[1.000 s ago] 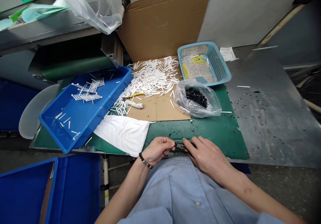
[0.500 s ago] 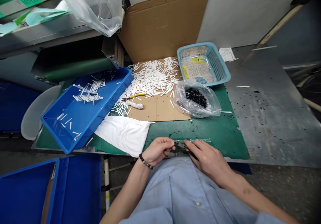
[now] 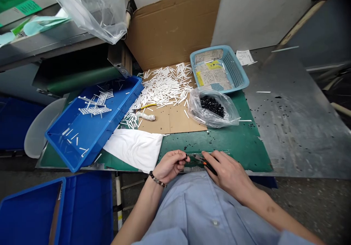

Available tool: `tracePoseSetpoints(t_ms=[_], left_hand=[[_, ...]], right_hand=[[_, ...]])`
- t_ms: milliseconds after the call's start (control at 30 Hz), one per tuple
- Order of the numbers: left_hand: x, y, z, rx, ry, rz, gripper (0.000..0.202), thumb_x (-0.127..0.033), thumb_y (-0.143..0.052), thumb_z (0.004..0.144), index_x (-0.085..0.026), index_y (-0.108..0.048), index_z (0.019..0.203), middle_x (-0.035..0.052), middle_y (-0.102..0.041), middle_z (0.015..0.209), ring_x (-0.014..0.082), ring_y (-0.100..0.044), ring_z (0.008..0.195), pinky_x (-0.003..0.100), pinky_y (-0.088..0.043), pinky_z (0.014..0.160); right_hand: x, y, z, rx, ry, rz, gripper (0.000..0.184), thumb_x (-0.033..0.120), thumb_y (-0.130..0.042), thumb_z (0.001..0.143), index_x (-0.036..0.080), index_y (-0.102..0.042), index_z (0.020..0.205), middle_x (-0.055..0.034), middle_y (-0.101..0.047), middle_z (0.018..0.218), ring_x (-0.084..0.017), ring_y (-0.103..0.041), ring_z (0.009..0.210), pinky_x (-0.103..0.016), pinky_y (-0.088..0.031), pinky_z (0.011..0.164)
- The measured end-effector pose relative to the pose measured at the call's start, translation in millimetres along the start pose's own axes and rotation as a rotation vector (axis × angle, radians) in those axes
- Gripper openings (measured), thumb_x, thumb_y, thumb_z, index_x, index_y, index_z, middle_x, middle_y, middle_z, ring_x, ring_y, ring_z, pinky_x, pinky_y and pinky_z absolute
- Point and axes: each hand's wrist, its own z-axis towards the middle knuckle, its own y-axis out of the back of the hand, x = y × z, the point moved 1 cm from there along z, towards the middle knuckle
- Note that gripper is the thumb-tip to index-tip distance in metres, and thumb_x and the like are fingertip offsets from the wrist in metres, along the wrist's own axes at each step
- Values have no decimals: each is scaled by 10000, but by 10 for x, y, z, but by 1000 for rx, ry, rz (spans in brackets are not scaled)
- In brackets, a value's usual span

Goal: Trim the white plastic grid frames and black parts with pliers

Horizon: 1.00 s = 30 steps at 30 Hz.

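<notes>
My left hand [image 3: 172, 165] is closed in a pinch on a small black part [image 3: 187, 156] at the front edge of the bench. Facing it, my right hand [image 3: 227, 170] is wrapped around nippers [image 3: 199, 158] with black and orange handles. The nipper jaws point left at the black part, with a small gap between them. Beyond my hands, a clear plastic bag [image 3: 231, 114] holds many shiny black parts [image 3: 212, 105]. Tiny black scraps lie scattered on the green bench mat [image 3: 182, 142].
Loose white sticks [image 3: 164, 87] cover a cardboard sheet [image 3: 175, 122], with yellow-handled pliers [image 3: 148, 106] among them. A blue tray [image 3: 93, 135] holding white lattice pieces [image 3: 95, 109] stands left. A white cloth [image 3: 134, 148] lies nearer. Behind the bag is a light-blue basket [image 3: 242, 76].
The nipper jaws have come away from the black part, which my left fingers still pinch. My left hand has shifted slightly left. The whole view has moved a little.
</notes>
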Motion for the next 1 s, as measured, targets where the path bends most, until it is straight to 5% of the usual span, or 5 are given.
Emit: tracePoseSetpoints(t_ms=[333,533,767,900,1000], left_hand=[[4,107,58,93,-41,-98,173,-264,-639,682,-134,-529,716,28,-529,708,65,-387,552,180,-253,484],[47,215,271,-401,-428,865,263,-401,-552,830,-163,-573,722,-22,-477,622,107,-407,565,230,-296,545],[101,205,392,-436,-643,1568,217,-291,-472,913,-212,-674,917,27,-575,777,158,-546,741,257,-382,695],[63,158,385,-400,-602,1523,161,-246,-510,869,-190,-646,804,25,-574,763,154,-537,738,256,-370,689],[20,130,358,-372,-430,1190,155,-273,-551,825,-166,-604,726,-5,-520,654,120,-465,618,240,-335,611]], right_hand=[[-35,-9,20,28,-14,29,400,242,-505,906,192,-458,1300,-49,-541,973,-196,-511,866,-313,-410,765],[-63,-46,21,24,-14,14,402,260,-506,904,204,-459,1299,-40,-534,961,-189,-501,835,-305,-405,722],[-60,-16,24,3,-18,10,401,258,-502,906,194,-460,1299,-45,-531,965,-191,-496,840,-308,-401,738],[-44,8,43,3,-27,0,396,256,-497,907,186,-467,1296,-49,-530,958,-193,-485,834,-313,-391,739],[-19,48,80,5,-8,-51,421,271,-496,906,172,-460,1313,-63,-531,963,-208,-475,841,-336,-375,746]])
